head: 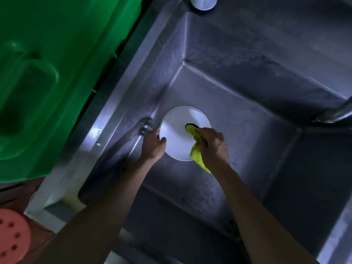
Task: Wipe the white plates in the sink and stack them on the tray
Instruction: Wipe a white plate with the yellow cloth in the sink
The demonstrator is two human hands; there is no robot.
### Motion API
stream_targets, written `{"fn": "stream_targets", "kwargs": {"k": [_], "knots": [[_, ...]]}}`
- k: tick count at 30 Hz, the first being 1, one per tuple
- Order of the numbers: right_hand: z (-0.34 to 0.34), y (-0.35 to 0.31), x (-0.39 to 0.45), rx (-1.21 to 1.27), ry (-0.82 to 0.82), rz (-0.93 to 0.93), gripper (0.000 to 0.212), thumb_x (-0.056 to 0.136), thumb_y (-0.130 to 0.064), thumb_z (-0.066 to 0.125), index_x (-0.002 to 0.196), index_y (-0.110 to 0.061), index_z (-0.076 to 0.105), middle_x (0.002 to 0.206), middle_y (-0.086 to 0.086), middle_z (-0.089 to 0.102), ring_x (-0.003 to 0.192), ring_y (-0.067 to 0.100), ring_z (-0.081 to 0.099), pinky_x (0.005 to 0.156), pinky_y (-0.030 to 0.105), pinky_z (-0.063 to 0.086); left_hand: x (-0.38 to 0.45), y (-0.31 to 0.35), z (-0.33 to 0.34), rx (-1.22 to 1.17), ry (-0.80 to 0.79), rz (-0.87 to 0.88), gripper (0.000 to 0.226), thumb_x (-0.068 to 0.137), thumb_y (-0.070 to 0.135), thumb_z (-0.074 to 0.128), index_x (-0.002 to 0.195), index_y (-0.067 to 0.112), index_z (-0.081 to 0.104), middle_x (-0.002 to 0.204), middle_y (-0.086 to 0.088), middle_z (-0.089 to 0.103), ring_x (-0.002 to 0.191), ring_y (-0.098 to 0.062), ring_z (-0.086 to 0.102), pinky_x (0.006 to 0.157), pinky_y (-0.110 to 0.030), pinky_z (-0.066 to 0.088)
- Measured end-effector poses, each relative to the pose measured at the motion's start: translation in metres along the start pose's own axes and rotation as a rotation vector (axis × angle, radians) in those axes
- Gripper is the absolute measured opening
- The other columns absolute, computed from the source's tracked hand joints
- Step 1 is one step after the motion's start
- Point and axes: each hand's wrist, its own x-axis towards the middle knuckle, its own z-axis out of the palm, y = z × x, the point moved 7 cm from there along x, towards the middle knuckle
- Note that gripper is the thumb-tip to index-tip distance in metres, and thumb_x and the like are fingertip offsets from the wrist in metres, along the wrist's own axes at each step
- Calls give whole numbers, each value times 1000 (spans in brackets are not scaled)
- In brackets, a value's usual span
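A round white plate is held low inside the deep steel sink. My left hand grips the plate's left rim, thumb over the edge. My right hand clutches a yellow cloth and presses one end of it against the plate's face, right of centre. The cloth's tail hangs below my right wrist. No tray is in view.
A big green plastic bin stands to the left of the sink. A metal tap juts in from the right edge. A white container sits on the far rim. A pink perforated stool top lies bottom left.
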Motion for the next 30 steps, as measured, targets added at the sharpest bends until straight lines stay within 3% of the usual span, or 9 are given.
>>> {"fn": "stream_targets", "kwargs": {"k": [3, 6, 9, 12, 14, 15, 19, 24, 30], "knots": [[0, 5, -2, 5, -1, 7, 41, 91, -3, 55, 125, -20, 69, 127, 6, 67, 116, 37, 57, 98, 47, 48, -3, 4, -1, -110, 37, -55, 28, 86, 8, 59, 111, 15, 69, 91, 11, 65, 77, -5, 61, 55, 1, 38], [0, 9, -6, 9, -1, 8, 41, 91, -4, 55, 126, -22, 69, 128, 5, 67, 115, 37, 58, 98, 47, 48, -3, 1, 0, -234, 51, -156, 25, 87, 8, 58, 108, 16, 68, 99, 13, 65, 81, 2, 59, 60, -1, 42], [-1, 11, -9, -1, 1, 6, 40, 91, -4, 56, 125, -21, 68, 128, 4, 66, 115, 37, 58, 99, 48, 47, -2, -5, 3, -338, 73, -248, 13, 85, 8, 58, 91, 17, 65, 108, 7, 71, 96, -16, 66, 85, -35, 57], [-1, 13, -12, 5, 12, 6, 40, 90, -3, 56, 125, -20, 68, 127, 4, 66, 116, 35, 56, 100, 48, 46, -4, -11, 6, -403, 83, -302, 11, 83, 9, 59, 86, 14, 69, 108, -6, 75, 91, -18, 65, 87, -39, 58], [-1, 13, -16, 12, 21, 3, 40, 90, -3, 56, 124, -21, 68, 125, 3, 66, 117, 34, 55, 100, 48, 46, -7, -17, 9, -455, 82, -369, 24, 84, 9, 65, 106, 13, 74, 115, -10, 73, 101, -23, 67, 94, -45, 58], [0, 13, -18, 14, 20, 1, 40, 90, -3, 56, 124, -21, 68, 125, 3, 66, 118, 34, 55, 100, 48, 46, -9, -20, 10, -482, 89, -402, 26, 84, 9, 67, 110, 12, 73, 116, -11, 72, 105, -26, 67, 94, -46, 58], [1, 11, -30, 25, 27, -20, 39, 90, -2, 57, 124, -17, 69, 124, 5, 67, 117, 35, 55, 97, 48, 48, -24, -21, 16, -572, 67, -451, 17, 85, 4, 68, 83, 21, 66, 106, -12, 71, 97, -27, 68, 72, -37, 61], [2, 9, -48, 60, 5, -17, 39, 92, -4, 54, 126, -18, 67, 126, 3, 67, 116, 32, 58, 96, 47, 50, -43, -9, 26, -596, -80, -423, 26, 91, -2, 56, 115, 3, 62, 118, -15, 68, 106, -30, 68, 68, -33, 59], [-6, 0, -77, 117, 41, -47, 42, 89, -12, 50, 125, -24, 69, 123, -2, 69, 114, 28, 61, 93, 43, 51, -70, 8, 36, -766, -269, -418, 59, 82, -15, 43, 131, 16, 56, 122, -13, 62, 107, -34, 64, 68, -46, 63]]}}
